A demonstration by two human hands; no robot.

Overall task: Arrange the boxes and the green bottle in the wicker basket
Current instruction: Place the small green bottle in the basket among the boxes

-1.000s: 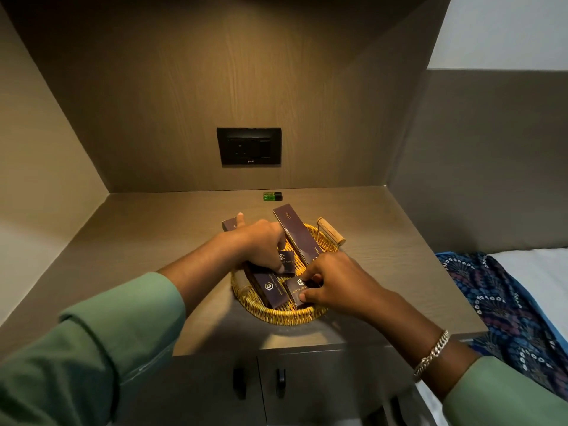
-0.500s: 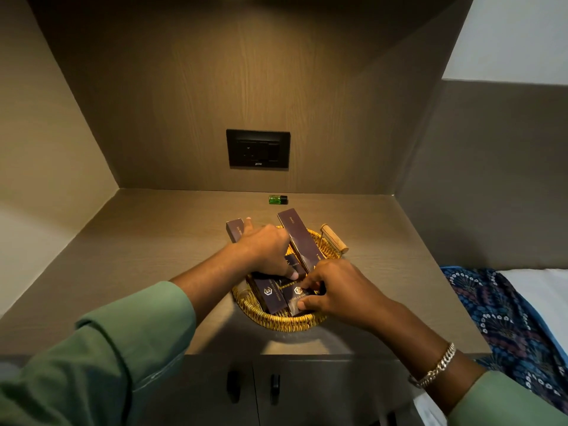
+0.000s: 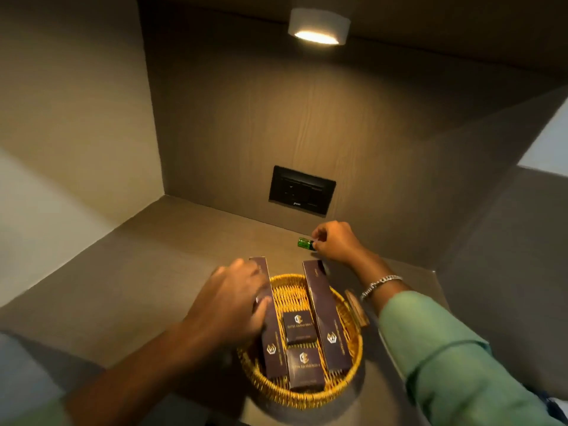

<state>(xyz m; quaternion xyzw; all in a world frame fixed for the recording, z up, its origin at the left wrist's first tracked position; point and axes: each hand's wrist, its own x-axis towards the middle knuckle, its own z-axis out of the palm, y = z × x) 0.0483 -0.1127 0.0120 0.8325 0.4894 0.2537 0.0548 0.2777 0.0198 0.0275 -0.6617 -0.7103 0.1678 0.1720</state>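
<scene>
Fingers (image 3: 316, 241) of the right hand (image 3: 336, 242) pinch the green bottle's (image 3: 305, 243) cap end on the tabletop (image 3: 159, 256), likely to lift it. Nearer, left hand (image 3: 233, 299) lies closed on a long box (image 3: 266, 315), seemingly steadying it in the wicker basket (image 3: 295, 398).

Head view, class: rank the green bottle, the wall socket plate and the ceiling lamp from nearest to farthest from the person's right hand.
1. Green bottle: at the right hand's fingertips, on the shelf.
2. Wall socket plate: on the back wall, above the hand.
3. Ceiling lamp: overhead, farthest.
</scene>
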